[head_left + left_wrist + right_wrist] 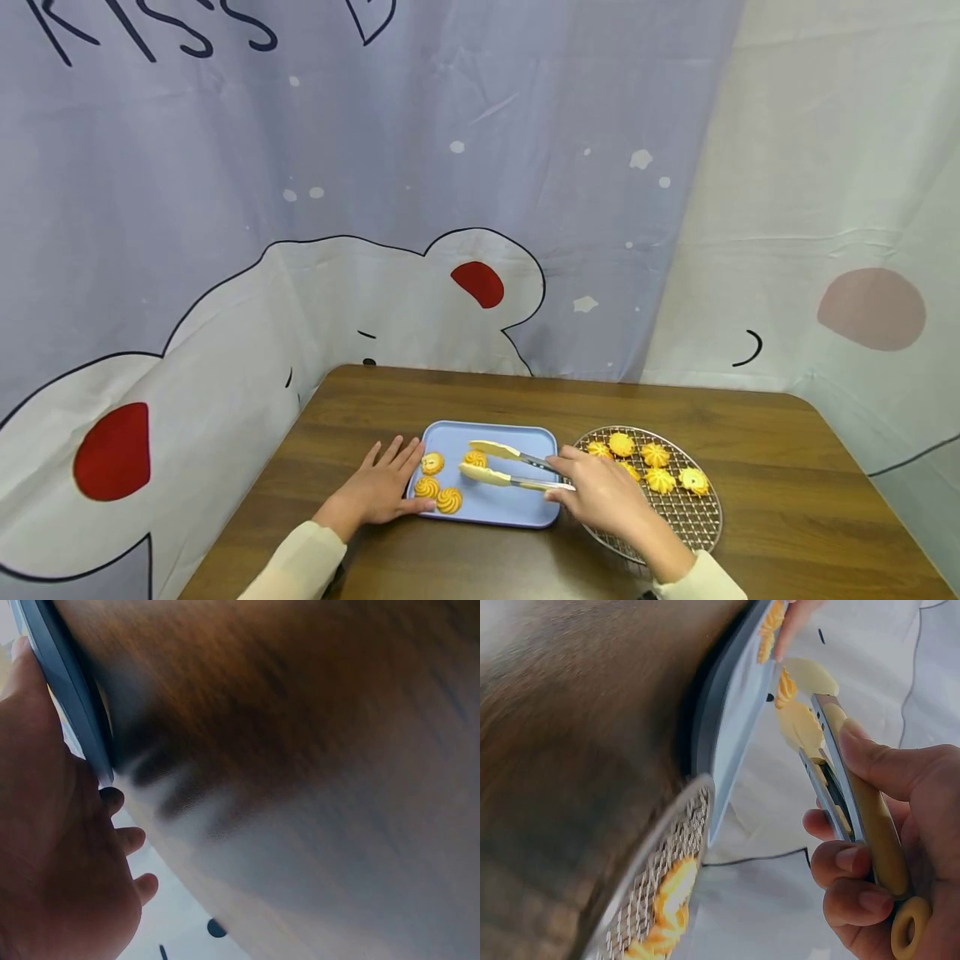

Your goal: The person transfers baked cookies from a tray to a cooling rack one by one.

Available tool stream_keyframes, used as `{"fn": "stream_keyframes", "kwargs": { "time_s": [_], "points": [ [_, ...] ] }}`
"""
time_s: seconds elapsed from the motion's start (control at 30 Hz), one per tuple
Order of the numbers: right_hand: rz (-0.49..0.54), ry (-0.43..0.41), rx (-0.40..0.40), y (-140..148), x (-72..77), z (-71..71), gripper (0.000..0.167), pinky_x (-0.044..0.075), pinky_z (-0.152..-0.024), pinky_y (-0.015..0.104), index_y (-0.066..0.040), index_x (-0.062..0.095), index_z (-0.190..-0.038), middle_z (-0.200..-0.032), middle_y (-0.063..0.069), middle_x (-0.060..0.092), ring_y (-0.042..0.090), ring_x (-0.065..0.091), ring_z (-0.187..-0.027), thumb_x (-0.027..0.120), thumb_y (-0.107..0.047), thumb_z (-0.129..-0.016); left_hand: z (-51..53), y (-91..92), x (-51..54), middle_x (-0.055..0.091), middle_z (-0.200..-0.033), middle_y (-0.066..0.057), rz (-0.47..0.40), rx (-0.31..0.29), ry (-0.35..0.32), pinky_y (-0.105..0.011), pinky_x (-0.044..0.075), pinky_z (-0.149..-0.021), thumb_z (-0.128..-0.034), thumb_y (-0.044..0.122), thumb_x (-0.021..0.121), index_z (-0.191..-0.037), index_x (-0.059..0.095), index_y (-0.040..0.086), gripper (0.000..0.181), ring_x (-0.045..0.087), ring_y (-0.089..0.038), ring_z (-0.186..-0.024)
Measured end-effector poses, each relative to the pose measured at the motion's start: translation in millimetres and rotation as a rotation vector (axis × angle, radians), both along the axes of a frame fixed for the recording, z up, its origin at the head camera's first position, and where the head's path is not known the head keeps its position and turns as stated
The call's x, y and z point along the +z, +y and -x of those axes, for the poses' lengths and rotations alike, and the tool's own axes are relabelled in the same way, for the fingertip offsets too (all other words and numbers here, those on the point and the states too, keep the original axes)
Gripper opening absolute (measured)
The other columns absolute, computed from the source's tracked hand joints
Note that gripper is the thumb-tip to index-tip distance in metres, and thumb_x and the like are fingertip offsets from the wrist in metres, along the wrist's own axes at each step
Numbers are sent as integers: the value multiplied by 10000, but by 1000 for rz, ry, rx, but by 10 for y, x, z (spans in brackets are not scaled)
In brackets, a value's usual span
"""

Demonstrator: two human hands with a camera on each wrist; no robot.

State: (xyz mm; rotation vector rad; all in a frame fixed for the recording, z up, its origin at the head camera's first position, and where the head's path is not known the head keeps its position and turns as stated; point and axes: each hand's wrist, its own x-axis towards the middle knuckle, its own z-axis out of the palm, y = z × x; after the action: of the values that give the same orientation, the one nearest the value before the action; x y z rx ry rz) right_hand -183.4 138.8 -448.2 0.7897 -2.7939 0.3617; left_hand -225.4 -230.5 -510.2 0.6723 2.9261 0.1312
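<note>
Tongs (864,814), metal-armed with rounded pale tips (483,476), flank a ridged cookie (475,458).

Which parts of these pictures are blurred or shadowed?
Left wrist view: brown wooden table blurred, with dark finger-like streaks, shadow or reflection; right wrist view: table smeared, silver-and-yellow tongs sharper; head view: soft light, blue rectangular tray fairly crisp.

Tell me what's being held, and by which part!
Tongs, by the handles, in the right grip. The left grip touches the tray.
</note>
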Motion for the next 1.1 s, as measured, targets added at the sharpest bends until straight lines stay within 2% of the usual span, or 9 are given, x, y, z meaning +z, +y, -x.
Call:
{"fn": "stream_keyframes", "kwargs": {
  "time_s": [0.27,0.53,0.8,1.1],
  "points": [
    [19,36,-60,318,56,-189,461,464,-560,225,-191,749,-1214,-1043,-102,675,28,551,-672,828,-390,-805,28,-2,-21,269,-1663,-105,5,8,-6,-615,122,-1209,-897,790,452,-1613,254,83,1025,192,-374,-1538],
    [-10,63,-105,589,57,-353,490,521,-607,278,-177,745,-1222,-1118,-93,689,98,658,-763,831,-409,-799,15,-1,5,263,-1665,-108,-9,8,-20,-617,118,-1209,-897,779,470,-1610,262,77,1021,187,-377,-1539],
    [11,89,-113,720,93,-447,486,524,-613,274,-156,752,-1201,-1051,-97,678,64,617,-735,850,-386,-784,16,-11,22,276,-1658,-126,-19,-2,-6,-627,124,-1204,-906,761,485,-1606,265,64,1012,200,-394,-1532],
    [28,61,-137,910,72,-588,446,509,-590,278,-167,755,-1181,-1062,-113,671,51,631,-773,843,-374,-796,10,-9,11,274,-1659,-120,-22,-4,-10,-623,131,-1205,-903,772,472,-1608,265,74,1014,200,-388,-1533]
  ]
}}
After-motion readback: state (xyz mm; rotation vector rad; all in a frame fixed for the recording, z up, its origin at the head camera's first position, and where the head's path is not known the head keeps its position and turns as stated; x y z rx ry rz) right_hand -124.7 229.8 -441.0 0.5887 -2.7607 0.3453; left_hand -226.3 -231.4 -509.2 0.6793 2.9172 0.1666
